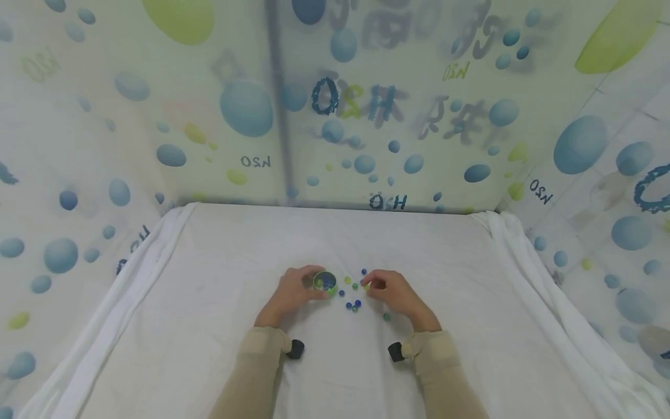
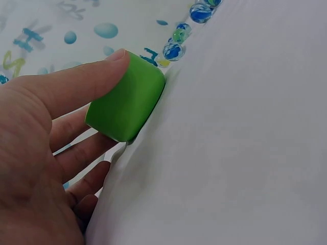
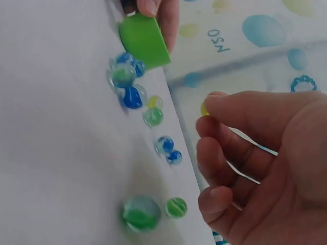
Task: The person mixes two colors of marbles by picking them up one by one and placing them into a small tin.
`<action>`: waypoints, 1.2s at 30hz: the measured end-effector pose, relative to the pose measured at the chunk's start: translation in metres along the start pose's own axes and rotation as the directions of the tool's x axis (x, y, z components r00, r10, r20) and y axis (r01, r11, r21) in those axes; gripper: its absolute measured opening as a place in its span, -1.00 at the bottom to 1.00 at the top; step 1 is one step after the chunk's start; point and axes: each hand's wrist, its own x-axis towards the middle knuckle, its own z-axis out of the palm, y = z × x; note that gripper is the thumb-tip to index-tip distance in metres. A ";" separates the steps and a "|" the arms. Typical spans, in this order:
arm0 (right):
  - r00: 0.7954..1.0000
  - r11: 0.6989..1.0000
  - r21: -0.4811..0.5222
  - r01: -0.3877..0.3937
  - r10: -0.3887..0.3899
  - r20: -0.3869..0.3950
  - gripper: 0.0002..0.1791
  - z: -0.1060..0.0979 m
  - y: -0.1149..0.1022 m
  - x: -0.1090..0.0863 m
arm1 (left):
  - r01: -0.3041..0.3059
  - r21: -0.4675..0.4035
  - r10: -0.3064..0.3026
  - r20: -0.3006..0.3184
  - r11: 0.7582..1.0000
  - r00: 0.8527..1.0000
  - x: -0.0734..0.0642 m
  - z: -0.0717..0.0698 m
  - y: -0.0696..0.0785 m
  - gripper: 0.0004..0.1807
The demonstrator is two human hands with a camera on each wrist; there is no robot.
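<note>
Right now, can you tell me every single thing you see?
white cloth: one, white, covering the surface
loose marbles: about ten, blue, green and yellow, on the cloth
green cup: one, green, left of them
marbles inside: too small to count, yellow and blue, in the cup
pinched marble: one, yellow, in the right hand
printed curtain: number unclear, pale with blue and green spots, behind
wrist devices: two, black, at the cuffs
sleeves: two, beige, on the arms
hands: two, bare, left gripping the cup

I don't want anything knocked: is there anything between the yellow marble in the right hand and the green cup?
A loose yellow marble, a green one and a blue one lie on the cloth between the right hand and the green cup; above them, nothing visible blocks the way.
</note>
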 end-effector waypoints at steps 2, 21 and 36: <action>1.000 1.000 0.003 -0.006 0.006 -0.023 -0.80 0.004 -0.003 0.002 | -0.003 0.002 0.003 0.001 1.000 1.000 0.000 0.000 0.000 -0.36; 1.000 0.994 0.111 0.017 -0.014 -0.028 -0.59 0.029 -0.019 0.005 | -0.023 0.026 0.023 -0.004 0.999 1.000 0.001 0.000 0.000 -0.36; 0.987 0.979 0.143 0.143 -0.152 0.057 -0.45 0.039 -0.024 0.003 | -0.039 0.019 0.039 -0.011 0.999 0.999 0.002 0.000 -0.001 -0.37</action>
